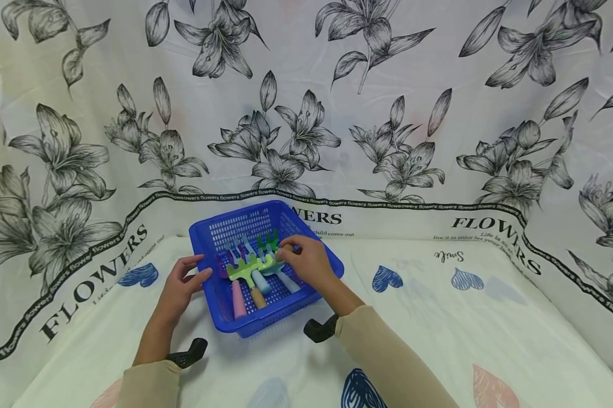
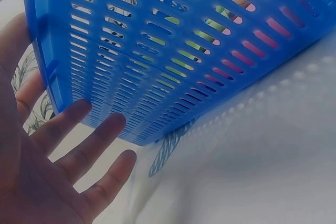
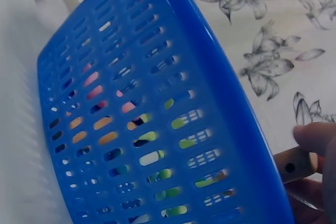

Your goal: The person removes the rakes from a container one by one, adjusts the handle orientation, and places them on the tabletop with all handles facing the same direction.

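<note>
Backdrop cloth: hanging behind everything, smooth white fabric with black line-drawn lilies, a dark wavy band running along its lower part.
Table: lying under a pale, softly creased cover printed with blue and pink hearts and lettering.
Blue basket: sitting on the table near the backdrop, turned at an angle; shiny plastic, roughly rectangular, its slotted walls partly screening the contents in both wrist views.
Sleeves: reaching in from the near edge, plain beige cloth.
Left hand: resting at the basket's left rim, fingers spreading loosely along the outside.
Right hand: reaching over the basket, pinching a handle and hiding part of the pile.
Black wrist devices: sitting at both wrists, small and curved.
Light-green rake: lying over the pile, prongs blunt, tan handle pointing toward the viewer.
Pink handle: leaning beside it, smooth and rounded.
Pinched handle: showing wood-coloured, with a round hole near its end; its tool head is staying unclear.
</note>
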